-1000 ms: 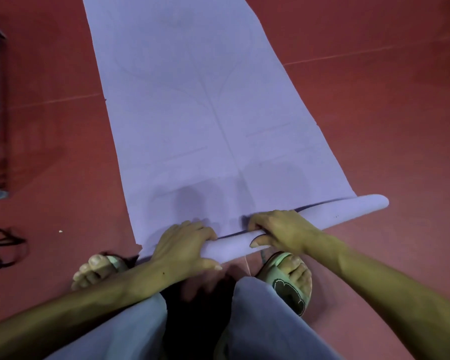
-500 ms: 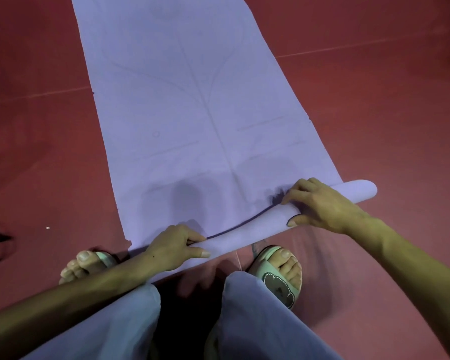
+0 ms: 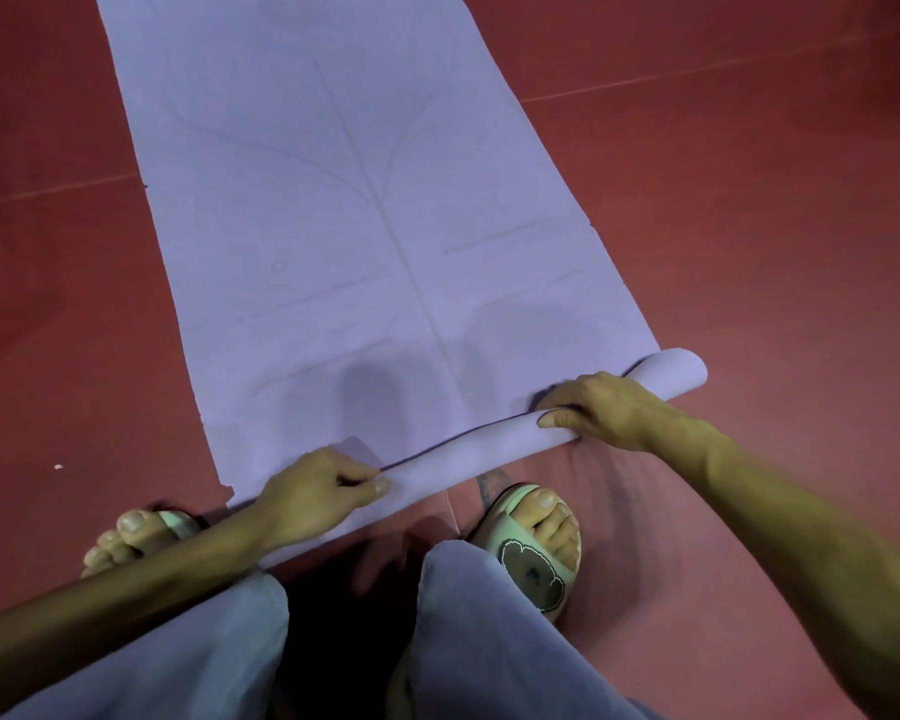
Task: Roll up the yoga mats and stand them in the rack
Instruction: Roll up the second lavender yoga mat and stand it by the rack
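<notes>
2 sandalled feet (image 3: 533,537) just behind mat roll (image 3: 463,452)

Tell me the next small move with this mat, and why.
Probably push the roll forward another turn with both hands. Only a thin roll is wound at the near end, and most of the mat lies flat ahead. The left hand and right hand both grip the roll, spaced apart, so an even push should keep it straight.
</notes>
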A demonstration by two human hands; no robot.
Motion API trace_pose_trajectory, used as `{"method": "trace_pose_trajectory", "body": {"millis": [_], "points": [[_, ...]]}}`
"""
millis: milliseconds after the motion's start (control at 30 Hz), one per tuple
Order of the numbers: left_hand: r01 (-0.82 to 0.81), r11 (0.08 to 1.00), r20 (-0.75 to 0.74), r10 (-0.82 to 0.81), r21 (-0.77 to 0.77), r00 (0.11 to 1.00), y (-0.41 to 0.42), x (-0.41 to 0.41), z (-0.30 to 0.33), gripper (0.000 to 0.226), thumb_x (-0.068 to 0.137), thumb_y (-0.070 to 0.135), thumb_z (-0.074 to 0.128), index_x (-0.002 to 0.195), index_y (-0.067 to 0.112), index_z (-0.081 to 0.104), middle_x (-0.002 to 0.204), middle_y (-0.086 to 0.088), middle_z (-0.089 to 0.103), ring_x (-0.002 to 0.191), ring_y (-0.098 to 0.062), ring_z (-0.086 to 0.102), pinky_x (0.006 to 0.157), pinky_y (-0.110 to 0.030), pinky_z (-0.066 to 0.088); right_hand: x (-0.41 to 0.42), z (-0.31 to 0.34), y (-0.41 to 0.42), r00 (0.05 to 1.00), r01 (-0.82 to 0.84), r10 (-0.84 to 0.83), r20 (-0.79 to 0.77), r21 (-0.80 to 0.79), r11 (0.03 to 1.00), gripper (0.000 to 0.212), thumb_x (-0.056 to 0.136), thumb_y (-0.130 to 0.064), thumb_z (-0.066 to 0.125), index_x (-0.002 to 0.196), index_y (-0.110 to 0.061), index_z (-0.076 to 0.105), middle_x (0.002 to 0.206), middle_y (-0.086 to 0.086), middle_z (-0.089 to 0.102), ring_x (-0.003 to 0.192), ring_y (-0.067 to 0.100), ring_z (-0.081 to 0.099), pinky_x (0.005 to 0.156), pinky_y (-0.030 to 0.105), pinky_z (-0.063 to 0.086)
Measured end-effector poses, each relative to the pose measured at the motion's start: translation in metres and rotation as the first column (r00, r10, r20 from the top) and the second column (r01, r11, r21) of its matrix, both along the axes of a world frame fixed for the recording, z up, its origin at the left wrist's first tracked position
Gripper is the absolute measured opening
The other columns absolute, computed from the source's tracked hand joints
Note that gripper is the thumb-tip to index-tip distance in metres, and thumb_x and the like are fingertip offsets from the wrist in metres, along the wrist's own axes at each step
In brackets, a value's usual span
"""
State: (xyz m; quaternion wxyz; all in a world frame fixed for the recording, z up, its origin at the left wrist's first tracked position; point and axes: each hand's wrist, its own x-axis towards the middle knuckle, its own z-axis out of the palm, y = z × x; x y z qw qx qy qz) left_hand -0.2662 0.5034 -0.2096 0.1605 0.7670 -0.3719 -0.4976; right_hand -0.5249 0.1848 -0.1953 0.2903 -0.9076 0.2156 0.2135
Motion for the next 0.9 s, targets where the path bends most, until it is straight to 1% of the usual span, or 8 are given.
{"method": "trace_pose_trajectory", "body": {"millis": [100,167,267,433,567,667,767,900], "points": [[-0.196,0.973,-0.228,0.219,0.119,0.949,-0.015,0.009,-0.001,0.014,0.088,0.037,0.084,0.081,0.026,0.086,0.087,0.016,0.078,0.091,-0.006,0.071,0.094,-0.029,0.053,0.013,-0.004,-0.009,0.999,0.012,-0.012,-0.04,0.0,1.0,0.032,0.097,-0.065,0.058,0.113,-0.04,0.07,0.108,-0.02,0.073,0.103,0.013,0.064,0.092,0.041,0.052],[-0.205,0.964,-0.244,0.243,0.171,0.939,-0.02,0.014,-0.001,0.006,0.088,0.023,0.084,0.083,0.025,0.087,0.095,0.01,0.08,0.099,-0.008,0.07,0.101,-0.028,0.052,0.022,-0.007,-0.014,0.996,0.035,-0.034,-0.084,0.017,0.999,0.027,0.094,-0.064,0.064,0.106,-0.04,0.061,0.099,-0.019,0.069,0.095,0.012,0.062,0.085,0.038,0.048],[-0.197,0.968,-0.138,0.219,0.155,0.966,-0.021,0.01,-0.006,0.007,0.088,0.029,0.084,0.082,0.031,0.085,0.094,0.009,0.08,0.093,-0.007,0.07,0.094,-0.031,0.055,0.034,-0.01,-0.019,0.994,0.025,-0.022,-0.103,0.031,0.999,0.029,0.092,-0.06,0.069,0.097,-0.037,0.054,0.087,-0.014,0.064,0.084,0.01,0.059,0.077,0.036,0.046],[-0.064,0.989,0.271,0.026,0.131,0.962,-0.014,-0.005,-0.005,0.011,0.09,0.055,0.07,0.09,0.044,0.068,0.078,0.023,0.071,0.086,-0.007,0.067,0.075,-0.03,0.051,0.028,-0.014,-0.016,0.999,0.023,-0.023,-0.029,0.015,1.0,0.028,0.09,-0.058,0.073,0.096,-0.036,0.057,0.095,-0.012,0.057,0.084,0.013,0.058,0.076,0.037,0.049],[-0.135,0.99,0.027,0.134,0.044,0.991,-0.011,0.004,-0.006,0.009,0.091,0.038,0.078,0.085,0.034,0.073,0.082,0.013,0.074,0.086,-0.011,0.07,0.087,-0.037,0.057,0.024,-0.015,-0.015,0.999,0.007,-0.007,-0.049,-0.006,1.0,0.024,0.093,-0.06,0.068,0.093,-0.039,0.057,0.093,-0.013,0.06,0.086,0.011,0.058,0.08,0.041,0.053],[-0.096,0.995,0.132,0.09,0.037,0.987,-0.013,0.006,-0.004,0.011,0.093,0.045,0.074,0.083,0.042,0.074,0.084,0.021,0.072,0.09,-0.006,0.068,0.081,-0.032,0.053,0.032,-0.013,-0.016,0.996,0.012,-0.014,-0.091,-0.022,1.0,0.024,0.094,-0.059,0.067,0.094,-0.036,0.059,0.091,-0.013,0.064,0.086,0.011,0.059,0.082,0.042,0.053],[-0.016,1.0,0.459,0.019,-0.009,0.888,-0.013,-0.007,-0.002,0.015,0.096,0.055,0.064,0.094,0.042,0.071,0.085,0.022,0.07,0.093,-0.01,0.064,0.071,-0.029,0.044,0.038,-0.013,-0.017,0.997,0.015,-0.016,-0.07,-0.023,1.0,0.023,0.091,-0.056,0.073,0.093,-0.034,0.064,0.093,-0.013,0.058,0.09,0.015,0.057,0.085,0.045,0.052],[0.053,0.992,0.6,0.026,-0.113,0.799,-0.006,-0.024,0.001,0.016,0.096,0.05,0.066,0.102,0.037,0.073,0.086,0.008,0.062,0.102,-0.028,0.061,0.074,-0.035,0.045,0.035,-0.014,-0.009,0.998,-0.041,0.053,0.033,-0.289,0.956,0.034,0.084,-0.066,0.072,0.095,-0.034,0.071,0.097,-0.008,0.048,0.096,0.021,0.045,0.08,0.036,0.038]]}}
